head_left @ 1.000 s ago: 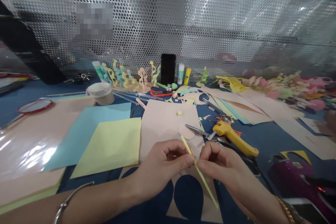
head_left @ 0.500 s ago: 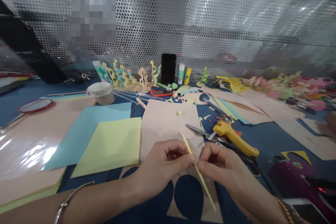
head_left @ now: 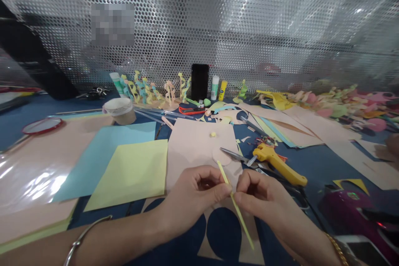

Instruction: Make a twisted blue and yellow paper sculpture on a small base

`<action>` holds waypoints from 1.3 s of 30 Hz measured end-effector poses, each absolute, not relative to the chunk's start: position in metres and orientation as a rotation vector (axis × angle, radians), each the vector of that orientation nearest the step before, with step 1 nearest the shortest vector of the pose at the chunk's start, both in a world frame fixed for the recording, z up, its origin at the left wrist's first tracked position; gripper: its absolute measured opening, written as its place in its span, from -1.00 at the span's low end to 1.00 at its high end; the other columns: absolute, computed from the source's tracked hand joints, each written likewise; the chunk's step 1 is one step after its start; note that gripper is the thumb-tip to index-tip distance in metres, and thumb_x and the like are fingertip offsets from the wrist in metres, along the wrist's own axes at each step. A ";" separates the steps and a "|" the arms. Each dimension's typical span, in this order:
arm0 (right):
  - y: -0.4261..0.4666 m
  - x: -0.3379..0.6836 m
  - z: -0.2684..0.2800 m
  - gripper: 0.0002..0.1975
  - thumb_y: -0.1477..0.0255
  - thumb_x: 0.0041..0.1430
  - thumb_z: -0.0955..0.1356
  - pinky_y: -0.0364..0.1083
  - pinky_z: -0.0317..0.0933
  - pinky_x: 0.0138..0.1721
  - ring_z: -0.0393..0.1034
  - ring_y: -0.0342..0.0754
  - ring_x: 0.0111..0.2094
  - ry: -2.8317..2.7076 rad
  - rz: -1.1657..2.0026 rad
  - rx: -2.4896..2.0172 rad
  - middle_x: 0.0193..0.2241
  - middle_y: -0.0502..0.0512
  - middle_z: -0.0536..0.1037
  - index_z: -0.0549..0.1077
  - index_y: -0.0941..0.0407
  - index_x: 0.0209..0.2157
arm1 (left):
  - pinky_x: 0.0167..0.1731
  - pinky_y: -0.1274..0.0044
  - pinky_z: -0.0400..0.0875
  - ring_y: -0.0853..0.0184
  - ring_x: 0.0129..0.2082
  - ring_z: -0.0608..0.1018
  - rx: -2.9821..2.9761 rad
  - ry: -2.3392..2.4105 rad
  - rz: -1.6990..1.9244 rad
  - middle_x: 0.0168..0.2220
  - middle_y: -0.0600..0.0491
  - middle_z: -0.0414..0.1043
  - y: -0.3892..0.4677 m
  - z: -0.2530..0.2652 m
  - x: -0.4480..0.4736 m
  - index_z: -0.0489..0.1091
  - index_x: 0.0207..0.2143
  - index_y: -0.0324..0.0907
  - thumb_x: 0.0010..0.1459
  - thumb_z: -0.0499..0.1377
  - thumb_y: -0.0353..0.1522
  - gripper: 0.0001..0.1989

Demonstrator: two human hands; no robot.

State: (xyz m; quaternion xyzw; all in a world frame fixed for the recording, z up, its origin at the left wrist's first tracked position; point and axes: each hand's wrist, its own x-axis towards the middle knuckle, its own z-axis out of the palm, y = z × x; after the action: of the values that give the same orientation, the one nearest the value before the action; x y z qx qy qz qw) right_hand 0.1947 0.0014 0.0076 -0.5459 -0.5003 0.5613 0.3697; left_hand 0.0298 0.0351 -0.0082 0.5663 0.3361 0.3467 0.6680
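A thin yellow paper strip (head_left: 243, 221) runs slantwise between my hands. My left hand (head_left: 204, 189) pinches it near its middle between thumb and fingers. My right hand (head_left: 260, 193) is closed in a pinch against the strip just beside the left thumb. Beyond the fingertips, a pale paper disc (head_left: 220, 156) lies on a pink sheet (head_left: 199, 149), with a small yellow paper coil (head_left: 213, 134) further up. Below my hands lies a pink sheet with round cut-outs (head_left: 208, 246).
Scissors (head_left: 233, 153) and a yellow-handled glue gun (head_left: 280, 166) lie on the right. Yellow (head_left: 134, 174) and blue sheets (head_left: 106, 145) are at left, near a paper cup (head_left: 121, 112). Behind stand curled paper figures (head_left: 143, 89), a phone (head_left: 200, 81) and glue sticks (head_left: 215, 88).
The lower end of the yellow strip has shifted slightly to the left. Both hands stay in nearly the same place, still pinching.
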 end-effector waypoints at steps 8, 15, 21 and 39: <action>0.001 0.195 0.006 -0.76 0.36 -0.14 0.38 -0.18 -0.06 -0.56 0.03 -0.22 -0.60 -1.305 1.433 -1.403 -0.67 -0.12 0.21 0.22 0.12 -0.63 | -0.45 0.64 0.21 0.49 -0.50 0.33 1.275 0.773 0.791 -0.54 0.18 0.31 0.035 -0.009 0.030 0.38 -0.51 -0.22 0.01 0.25 -0.36 -0.87; -0.001 0.206 0.009 -0.71 0.26 0.02 0.36 -0.15 -0.04 -0.50 0.02 -0.18 -0.56 -1.071 1.352 -1.223 -0.62 -0.11 0.17 0.23 0.10 -0.58 | -0.44 0.62 0.22 0.46 -0.50 0.37 1.283 0.884 0.806 -0.54 0.15 0.36 0.038 -0.005 0.027 0.36 -0.49 -0.22 0.06 0.21 -0.28 -0.81; 0.002 0.212 0.013 -0.74 0.31 0.01 0.41 -0.16 -0.05 -0.50 0.00 -0.18 -0.52 -1.049 1.313 -1.227 -0.59 -0.13 0.17 0.24 0.07 -0.48 | -0.42 0.63 0.23 0.46 -0.47 0.39 1.321 0.928 0.852 -0.52 0.14 0.39 0.040 -0.006 0.025 0.38 -0.46 -0.21 0.09 0.20 -0.28 -0.83; -0.002 0.201 0.017 -0.87 0.56 0.08 0.31 -0.16 -0.04 -0.47 -0.05 -0.19 -0.58 -0.877 1.643 -0.838 -0.64 -0.13 0.15 0.28 0.08 -0.46 | -0.29 0.52 0.27 0.35 -0.32 0.45 1.157 0.619 0.549 -0.36 0.02 0.46 0.028 -0.012 0.035 0.44 -0.45 -0.25 -0.02 0.29 -0.34 -0.85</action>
State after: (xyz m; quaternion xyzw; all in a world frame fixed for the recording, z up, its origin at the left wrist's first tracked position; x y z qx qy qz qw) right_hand 0.2008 -0.0018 0.0165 -0.3499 -0.3662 0.6861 0.5223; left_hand 0.0348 0.0276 -0.0117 0.5309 0.2841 0.2519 0.7576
